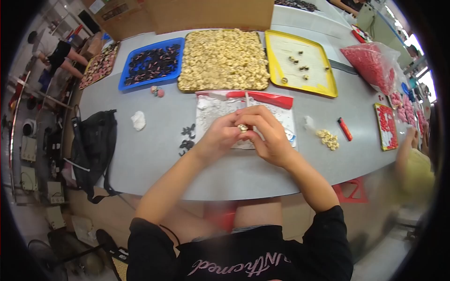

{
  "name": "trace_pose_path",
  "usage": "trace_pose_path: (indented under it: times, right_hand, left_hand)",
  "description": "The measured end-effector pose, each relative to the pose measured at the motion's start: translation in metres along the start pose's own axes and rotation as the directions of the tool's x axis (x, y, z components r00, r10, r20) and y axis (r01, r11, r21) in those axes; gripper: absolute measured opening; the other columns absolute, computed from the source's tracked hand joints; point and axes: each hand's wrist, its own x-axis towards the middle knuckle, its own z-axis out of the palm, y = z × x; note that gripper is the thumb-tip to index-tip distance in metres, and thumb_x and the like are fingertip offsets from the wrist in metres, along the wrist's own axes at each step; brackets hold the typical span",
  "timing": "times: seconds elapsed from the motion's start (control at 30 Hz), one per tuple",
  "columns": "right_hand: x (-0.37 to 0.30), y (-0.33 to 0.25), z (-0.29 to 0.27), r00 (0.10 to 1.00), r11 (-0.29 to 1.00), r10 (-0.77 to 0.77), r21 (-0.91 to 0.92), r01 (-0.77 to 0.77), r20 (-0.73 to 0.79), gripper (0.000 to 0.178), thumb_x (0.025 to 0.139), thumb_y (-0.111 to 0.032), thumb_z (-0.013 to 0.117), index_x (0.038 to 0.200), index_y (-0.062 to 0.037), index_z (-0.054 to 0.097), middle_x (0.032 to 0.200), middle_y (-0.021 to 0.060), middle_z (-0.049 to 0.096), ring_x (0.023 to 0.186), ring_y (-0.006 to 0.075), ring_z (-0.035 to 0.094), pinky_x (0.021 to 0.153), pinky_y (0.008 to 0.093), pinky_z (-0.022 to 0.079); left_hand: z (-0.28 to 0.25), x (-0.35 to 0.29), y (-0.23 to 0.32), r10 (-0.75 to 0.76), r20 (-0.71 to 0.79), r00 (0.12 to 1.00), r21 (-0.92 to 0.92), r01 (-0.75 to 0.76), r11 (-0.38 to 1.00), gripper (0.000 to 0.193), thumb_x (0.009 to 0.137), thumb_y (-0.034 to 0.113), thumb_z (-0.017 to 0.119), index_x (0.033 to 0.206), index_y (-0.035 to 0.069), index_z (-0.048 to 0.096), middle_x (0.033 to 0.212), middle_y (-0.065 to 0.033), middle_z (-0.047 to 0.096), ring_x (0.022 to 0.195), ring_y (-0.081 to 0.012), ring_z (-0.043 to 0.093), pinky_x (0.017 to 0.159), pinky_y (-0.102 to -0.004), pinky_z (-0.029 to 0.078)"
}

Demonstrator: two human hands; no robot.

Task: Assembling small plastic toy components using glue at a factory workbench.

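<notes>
Both hands meet over the middle of the grey table (154, 154). The left hand (219, 136) and right hand (265, 133) pinch one small cream piece (243, 127) between their fingertips, fingers curled closed around it, thumbs touching it from below. The piece sits at the centre of the view, just above a white tray (213, 112) with a red edge.

At 12 o'clock from the hands lies a big tray (224, 58) heaped with cream pieces. At 11 o'clock is a blue tray (152, 65) of dark pieces, and farther out at 10 o'clock another tray (100, 65) of pinkish ones. At 1 o'clock a yellow tray (300, 63) holds a few scattered pieces. At 2 o'clock a clear bag (372, 63) is full of red pieces.

At 3 o'clock, near the right hand, lie a small pile (328, 139) of cream pieces and a red stick (345, 129). Farther out at 3 o'clock sits a small tray (386, 126) of red pieces, with another person's arm (405, 150) beside it.

At 9 o'clock, just beside the left hand, lie a few dark bits (186, 139); beyond them, a white wad (138, 120) and a black bag (93, 145) hanging over the table's edge.
</notes>
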Motion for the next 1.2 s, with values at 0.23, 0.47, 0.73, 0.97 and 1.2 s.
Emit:
trace_pose_path:
  times: [0.23,0.47,0.73,0.97,1.2]
  right_hand:
    - [0.002,0.002,-0.002,0.998,0.999,-0.051,-0.009,0.051,0.027,0.034,0.069,0.008,0.061,0.102,0.0001,0.055,0.101,0.0151,0.056,0.093,0.0322,0.056,0.079,0.0375,0.048]
    - [-0.001,0.004,0.003,1.0,1.0,-0.012,0.021,0.011,0.013,0.035,0.069,0.005,0.066,0.102,-0.0028,0.057,0.103,0.0128,0.056,0.095,0.0301,0.056,0.079,0.0358,0.049]
    - [0.002,0.003,0.001,1.0,0.999,-0.008,0.037,0.008,0.016,0.035,0.075,-0.001,0.065,0.109,-0.0038,0.057,0.108,0.0119,0.056,0.099,0.0291,0.056,0.083,0.036,0.047]
    - [0.002,0.005,-0.002,0.998,0.999,-0.051,0.008,0.051,-0.024,0.034,0.074,0.0,0.067,0.107,-0.0029,0.059,0.107,0.012,0.058,0.098,0.0288,0.057,0.083,0.0357,0.047]
    - [0.002,0.003,-0.002,0.991,0.994,-0.109,-0.012,0.109,-0.076,0.038,0.07,0.003,0.07,0.105,-0.0038,0.061,0.103,0.0114,0.06,0.093,0.0273,0.059,0.08,0.0345,0.049]
  left_hand:
    - [-0.012,-0.001,-0.004,-0.057,-0.044,0.997,0.035,0.059,0.998,0.053,0.077,0.03,0.058,0.118,-0.002,0.047,0.111,-0.0057,0.049,0.103,-0.012,0.05,0.092,-0.0295,0.041]
    - [-0.006,0.0,-0.003,-0.046,-0.038,0.998,0.058,0.048,0.997,0.061,0.076,0.033,0.057,0.123,-0.003,0.042,0.113,-0.0079,0.05,0.106,-0.015,0.051,0.093,-0.029,0.041]
    - [-0.004,0.0,-0.003,0.027,-0.104,0.994,0.101,-0.017,0.995,0.06,0.077,0.034,0.058,0.122,-0.002,0.044,0.111,-0.0054,0.051,0.102,-0.0123,0.051,0.087,-0.0269,0.041]
    - [0.001,0.002,-0.001,0.072,-0.102,0.992,0.105,-0.061,0.993,0.055,0.078,0.027,0.056,0.122,-0.003,0.044,0.112,-0.0057,0.051,0.102,-0.0119,0.05,0.086,-0.0261,0.04]
    - [-0.004,0.003,0.0,0.056,-0.054,0.997,0.095,-0.051,0.994,0.051,0.077,0.023,0.057,0.12,-0.002,0.046,0.112,-0.0061,0.051,0.106,-0.0132,0.05,0.088,-0.0271,0.041]
